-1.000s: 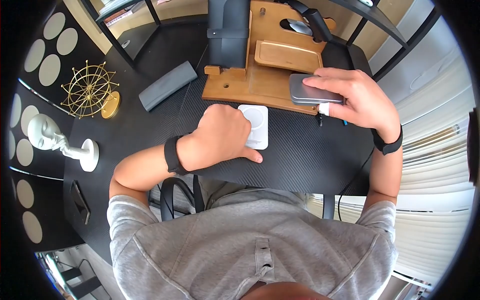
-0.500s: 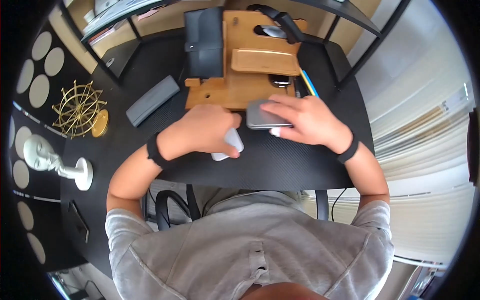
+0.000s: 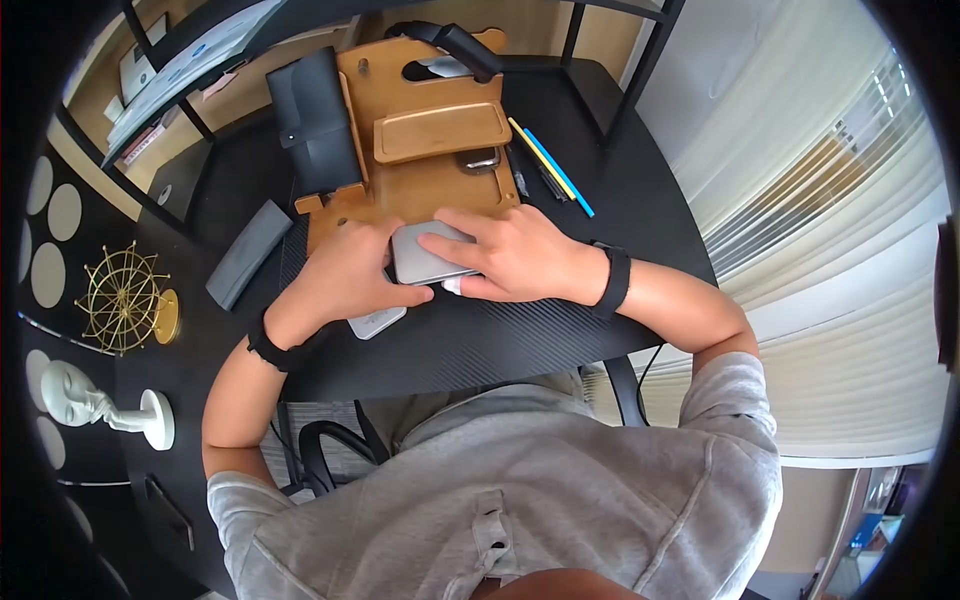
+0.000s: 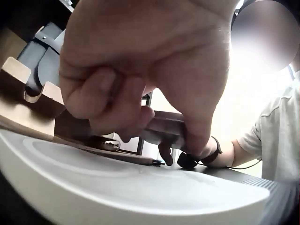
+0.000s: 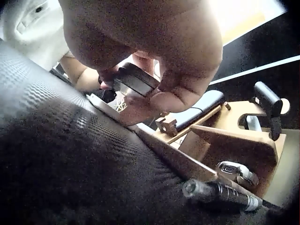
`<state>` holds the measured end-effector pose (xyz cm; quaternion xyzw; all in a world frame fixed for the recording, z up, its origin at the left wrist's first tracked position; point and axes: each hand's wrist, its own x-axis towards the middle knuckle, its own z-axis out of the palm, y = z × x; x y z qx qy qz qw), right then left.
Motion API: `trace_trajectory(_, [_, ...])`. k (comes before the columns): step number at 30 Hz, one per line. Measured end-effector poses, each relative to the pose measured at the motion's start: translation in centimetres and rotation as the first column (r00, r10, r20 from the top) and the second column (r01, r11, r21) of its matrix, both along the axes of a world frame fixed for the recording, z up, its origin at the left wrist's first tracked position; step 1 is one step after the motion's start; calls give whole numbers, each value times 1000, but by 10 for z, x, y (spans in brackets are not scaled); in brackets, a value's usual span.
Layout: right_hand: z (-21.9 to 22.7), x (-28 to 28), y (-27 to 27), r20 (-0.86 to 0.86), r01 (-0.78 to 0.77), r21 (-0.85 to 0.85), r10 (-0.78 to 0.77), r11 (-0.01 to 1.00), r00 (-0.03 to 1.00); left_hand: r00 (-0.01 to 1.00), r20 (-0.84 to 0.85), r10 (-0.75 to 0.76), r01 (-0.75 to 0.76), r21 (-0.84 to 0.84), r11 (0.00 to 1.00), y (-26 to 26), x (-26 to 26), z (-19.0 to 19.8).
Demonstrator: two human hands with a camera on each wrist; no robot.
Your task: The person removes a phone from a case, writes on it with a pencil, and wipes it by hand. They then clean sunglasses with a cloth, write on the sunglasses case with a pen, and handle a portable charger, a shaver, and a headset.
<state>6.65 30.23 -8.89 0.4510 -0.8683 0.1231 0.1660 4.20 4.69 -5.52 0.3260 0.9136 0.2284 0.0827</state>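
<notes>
Both hands meet at a flat grey metal tin point(image 3: 408, 252) in front of the wooden desk organizer point(image 3: 350, 205). My right hand point(image 3: 525, 255) grips the tin's right part, fingers over its top and thumb at the near edge. At its left end, my left hand point(image 3: 345, 270) pinches the tin between thumb and forefinger, the other fingers curled in the left wrist view. Below the left hand, a white rounded slab point(image 3: 378, 323) with a circular ring on top lies on the black desk, partly hidden by that hand.
The organizer bears a wooden tray point(image 3: 440, 132), a watch point(image 3: 480, 160) and a black leather case point(image 3: 312, 125). Yellow and blue pencils point(image 3: 556, 170) lie to its right. Leftward are a long grey case point(image 3: 248, 255), a gold wheel ornament point(image 3: 122, 300), a white figurine point(image 3: 155, 420) and a phone point(image 3: 170, 512).
The right hand has carried the tin left and nearer, away from the organizer's right end. My left hand has shifted from the white slab to the tin. The slab lies farther left.
</notes>
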Motion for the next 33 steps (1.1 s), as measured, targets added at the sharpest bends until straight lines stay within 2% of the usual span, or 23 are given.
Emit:
trace_trajectory(5, [-1,-1,5,7,10,-44,-9,999,1000,998,39,48,-52,113,992,3,0,1])
trace_trajectory(8, [0,-3,5,1,26,-34,-26,999,1000,1000,12,21,-23,199,980,1,-4,-4])
trace_trajectory(12, [-4,-5,5,-10,-13,-33,13,999,1000,999,37,-8,0,200,980,1,-5,-5])
trace_trajectory(15, [-8,-7,2,-3,-49,-93,49,994,999,998,52,-21,10,199,980,-3,-9,-9])
trace_trajectory(16, [-9,-7,2,-18,-58,-105,57,993,998,992,124,-6,-5,90,996,-2,-8,-2])
trace_trajectory(19, [-5,-6,-1,-19,-42,-98,40,994,999,996,73,-45,30,197,980,-5,-8,-5])
trace_trajectory(23, [-1,-4,-5,-38,-28,-86,25,996,999,998,51,-32,23,155,988,-6,-11,-10])
trace_trajectory(24, [-1,-3,-6,-37,-18,-74,15,997,999,994,107,-18,0,168,986,-5,-10,-8])
trace_trajectory(27, [0,-1,-7,-30,26,-72,-29,997,999,998,58,-20,4,269,963,-4,-9,-14])
trace_trajectory(29, [1,-5,-9,-10,42,-122,-43,992,999,996,85,-9,-20,330,944,-1,-8,-12])
trace_trajectory(30, [4,-5,-11,10,65,-91,-65,994,998,996,93,6,-38,355,934,-1,-8,-11])
trace_trajectory(31, [6,-2,-9,32,84,-63,-82,995,996,999,44,2,-20,409,912,-1,-9,-18])
trace_trajectory(33, [5,1,-10,50,99,-40,-97,994,994,999,-41,-27,41,377,925,1,-6,-12])
